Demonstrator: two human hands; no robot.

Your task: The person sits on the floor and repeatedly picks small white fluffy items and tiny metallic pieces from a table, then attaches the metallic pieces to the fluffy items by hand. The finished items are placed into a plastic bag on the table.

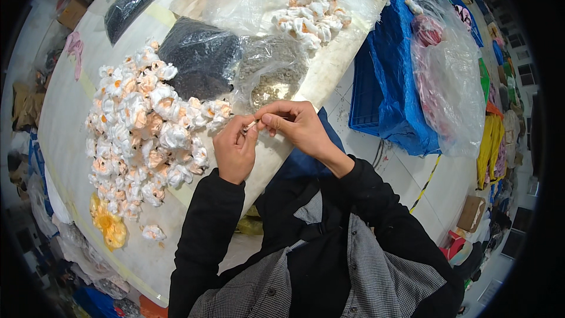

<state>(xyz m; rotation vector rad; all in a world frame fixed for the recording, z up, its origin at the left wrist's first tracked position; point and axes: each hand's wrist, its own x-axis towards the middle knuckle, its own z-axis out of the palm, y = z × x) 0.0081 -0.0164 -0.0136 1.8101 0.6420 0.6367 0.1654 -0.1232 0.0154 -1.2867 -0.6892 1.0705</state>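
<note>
My left hand (234, 152) and my right hand (303, 131) meet over the table's near edge, fingertips almost touching. Between thumb and fingers of the left is a small pale piece (250, 125), too small to name. The right hand's thumb and forefinger are pinched together against it; whatever they hold is hidden. Just left of my hands spreads a large heap of white and peach fabric flowers (147, 123). Beyond them lie a clear bag of small metal-coloured pieces (273, 85) and a clear bag of small black pieces (200, 56).
More white flowers (312, 17) lie under clear plastic at the far side. A yellow flower (108, 224) and a loose white flower (153, 232) rest nearer on the table (65, 141). Right of the table stands a blue crate (376, 76) with plastic-wrapped goods.
</note>
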